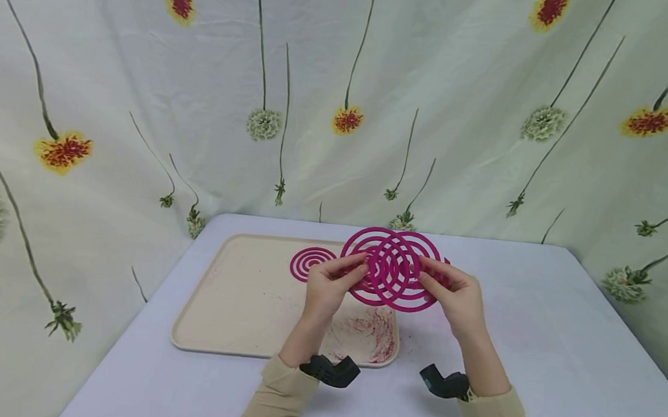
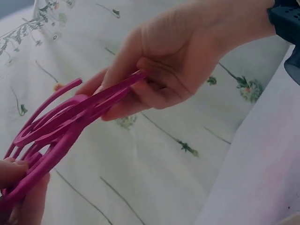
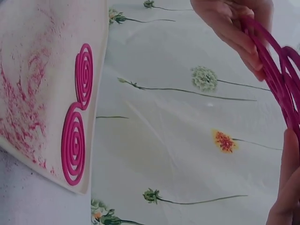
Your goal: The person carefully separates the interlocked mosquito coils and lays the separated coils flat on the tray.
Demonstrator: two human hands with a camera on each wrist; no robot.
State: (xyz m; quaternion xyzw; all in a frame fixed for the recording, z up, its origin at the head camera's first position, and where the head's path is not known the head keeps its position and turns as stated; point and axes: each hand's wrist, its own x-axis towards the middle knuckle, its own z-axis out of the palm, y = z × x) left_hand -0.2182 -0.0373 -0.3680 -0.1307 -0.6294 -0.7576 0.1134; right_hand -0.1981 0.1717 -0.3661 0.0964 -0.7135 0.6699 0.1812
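Two magenta mosquito coils [image 1: 388, 268], their spirals overlapping, are held up above the tray's right part. My left hand [image 1: 327, 289] pinches the left side of the coils between thumb and fingers. On the right side, my right hand [image 1: 457, 300] pinches them the same way. Seen edge-on in the left wrist view, the coils [image 2: 63, 123] cross each other, with a hand at each end. Below and behind the hands, more magenta spirals lie on the beige tray [image 1: 228, 304]; the right wrist view shows an upper spiral [image 3: 84, 77] touching a lower one [image 3: 73, 145].
Magenta crumbs and smears [image 1: 380, 334] cover the tray's near right corner. A white cloth [image 1: 536, 313] covers the table under the tray. Behind the table hangs a flower-print curtain [image 1: 313, 168]. A dark camera mount [image 1: 331, 370] is strapped to each wrist.
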